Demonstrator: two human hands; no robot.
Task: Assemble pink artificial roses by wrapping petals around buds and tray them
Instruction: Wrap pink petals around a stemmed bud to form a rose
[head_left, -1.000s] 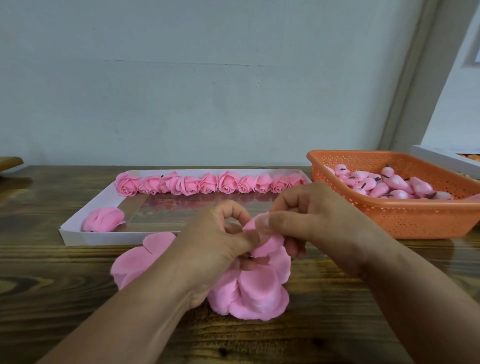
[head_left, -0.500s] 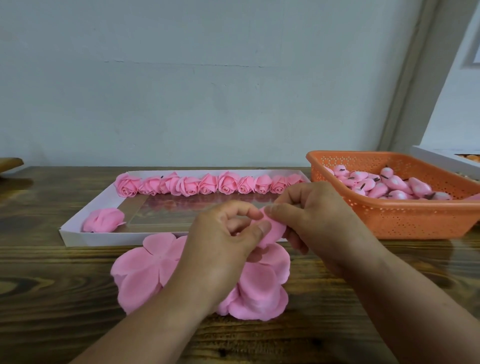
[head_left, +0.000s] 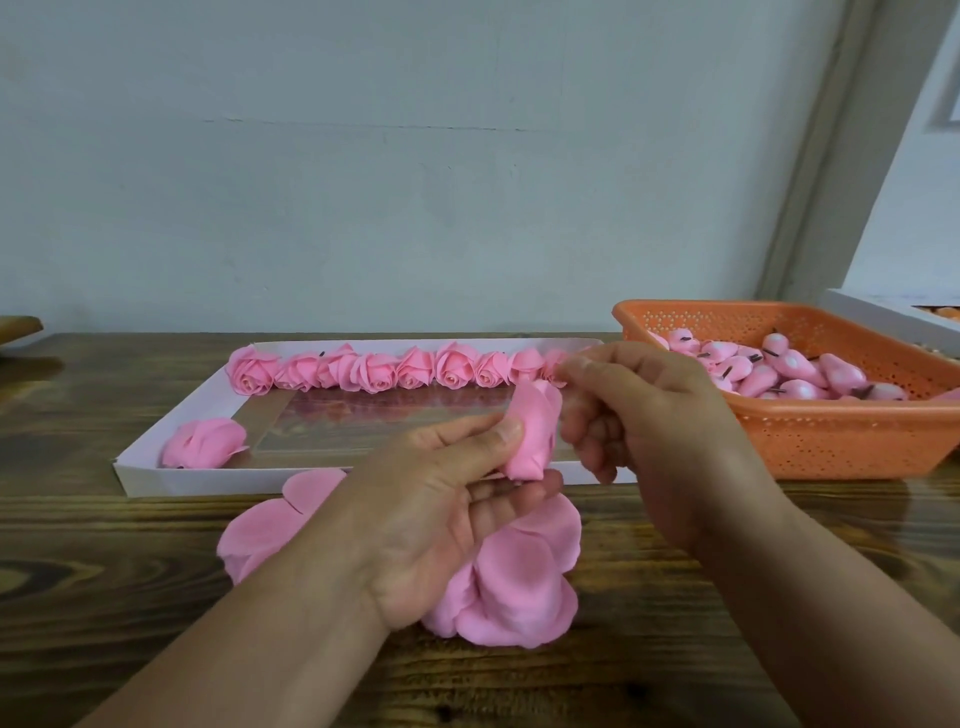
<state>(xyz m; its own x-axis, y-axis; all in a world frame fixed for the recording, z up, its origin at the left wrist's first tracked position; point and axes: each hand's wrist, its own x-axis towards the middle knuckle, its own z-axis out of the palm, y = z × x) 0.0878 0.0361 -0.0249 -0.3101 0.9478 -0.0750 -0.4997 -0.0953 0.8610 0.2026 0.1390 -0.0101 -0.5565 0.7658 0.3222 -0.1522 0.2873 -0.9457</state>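
The left hand (head_left: 447, 512) pinches a half-wrapped rose (head_left: 532, 434) between thumb and fingers, just above the tray's near edge. The right hand (head_left: 639, 415), fingers curled, touches its top; whether it grips is unclear. Loose petals (head_left: 519, 582) lie beneath on the bench (head_left: 104, 597). Finished roses (head_left: 395, 369) line the tray (head_left: 140, 467); buds (head_left: 779, 369) fill the orange basket (head_left: 852, 436).

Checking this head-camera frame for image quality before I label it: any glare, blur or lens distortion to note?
Head view: the clear sheet in the white tray mirrors the row of finished roses; the right hand looks slightly soft; wide-angle bend tilts the door frame; light is even, shadows soft.
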